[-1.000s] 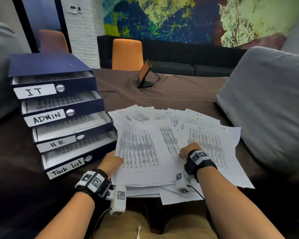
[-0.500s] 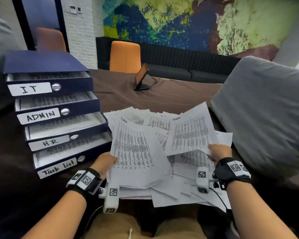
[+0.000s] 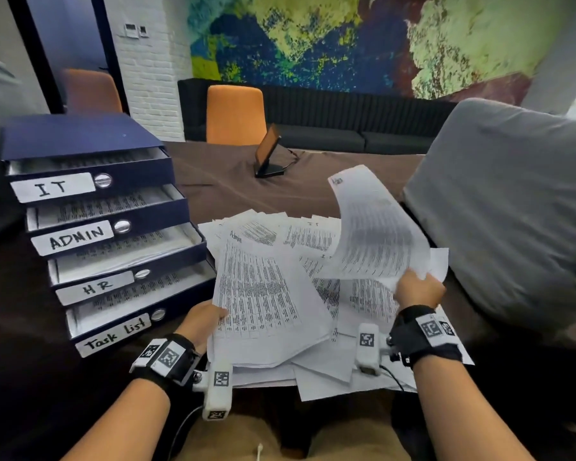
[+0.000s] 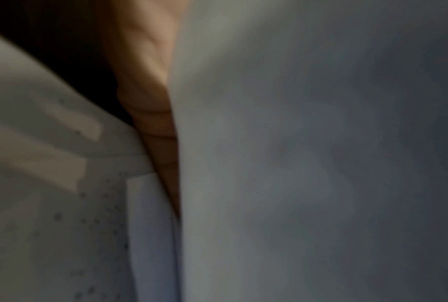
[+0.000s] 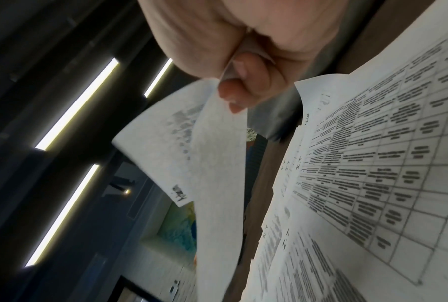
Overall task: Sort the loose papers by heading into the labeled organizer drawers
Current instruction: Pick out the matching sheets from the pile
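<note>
Right hand (image 3: 419, 289) pinches corner of white printed sheet (image 3: 376, 234), thumb and fingers (image 5: 239, 85) clamped on it; sheet lifted, curved, above loose pile of white printed papers (image 3: 356, 301) on brown counter (image 3: 306, 191). Left hand (image 3: 203, 319) holds left edge of white sheet headed "Admin" (image 3: 263, 291) on top of pile. Dark blue four-drawer organizer (image 3: 90, 207) just left of pile; drawers labeled IT, ADMIN, HR, Task list, all pulled out, papers inside.

Left hand (image 3: 203, 319) low with fingers tucked under a sheet (image 3: 263, 294), right hand (image 3: 418, 289) raised, fingers (image 5: 243, 81) pinching a curled paper (image 3: 376, 227), both forearms extended forward
</note>
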A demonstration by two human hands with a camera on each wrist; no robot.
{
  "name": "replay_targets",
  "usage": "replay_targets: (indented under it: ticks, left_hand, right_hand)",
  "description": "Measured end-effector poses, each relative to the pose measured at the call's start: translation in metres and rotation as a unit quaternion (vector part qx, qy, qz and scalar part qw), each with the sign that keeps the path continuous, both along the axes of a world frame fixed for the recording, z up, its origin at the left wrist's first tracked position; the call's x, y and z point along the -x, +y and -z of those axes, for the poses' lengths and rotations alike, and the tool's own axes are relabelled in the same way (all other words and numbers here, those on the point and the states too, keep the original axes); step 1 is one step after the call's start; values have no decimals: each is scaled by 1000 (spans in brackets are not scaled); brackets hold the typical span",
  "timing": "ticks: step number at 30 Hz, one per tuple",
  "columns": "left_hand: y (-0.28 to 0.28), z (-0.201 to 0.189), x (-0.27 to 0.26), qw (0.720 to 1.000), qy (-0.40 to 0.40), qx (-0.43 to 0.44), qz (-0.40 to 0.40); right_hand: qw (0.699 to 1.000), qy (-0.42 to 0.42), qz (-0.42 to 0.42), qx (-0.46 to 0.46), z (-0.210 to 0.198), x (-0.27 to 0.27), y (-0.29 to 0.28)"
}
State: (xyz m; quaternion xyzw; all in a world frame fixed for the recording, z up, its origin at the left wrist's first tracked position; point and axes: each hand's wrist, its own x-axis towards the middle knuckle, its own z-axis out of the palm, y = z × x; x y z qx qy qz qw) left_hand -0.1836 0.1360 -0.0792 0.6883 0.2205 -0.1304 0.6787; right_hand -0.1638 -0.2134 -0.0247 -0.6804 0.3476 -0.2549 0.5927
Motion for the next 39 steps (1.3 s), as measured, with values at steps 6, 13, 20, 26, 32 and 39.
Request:
replay_targets:
  ticks: [6,13,20,26,32,39]
  left_hand:
    - [-3,1,-3,1000,2,9,-13]
    - [-10,-6,5,999,-51,13,-8]
    - [-8,-24,0,986,-138,-1,92]
    - [-13,-65,4,959,-193,149,142]
    - [-41,-106,-5,941,-315,31,118]
    - [-62,-146,-24,924,-368,-16,103]
  right_hand:
    - [987,35,-157,2,-3,5,14]
    - [906,138,-400,37,35,36,87]
    - [918,132,-364,83,5,18,68]
    - [852,14,-493,-174,-43,16,40]
    - [874,-100,-473,-56,-88,19,31]
    - [879,-169,-445,-2,-119,20,31]
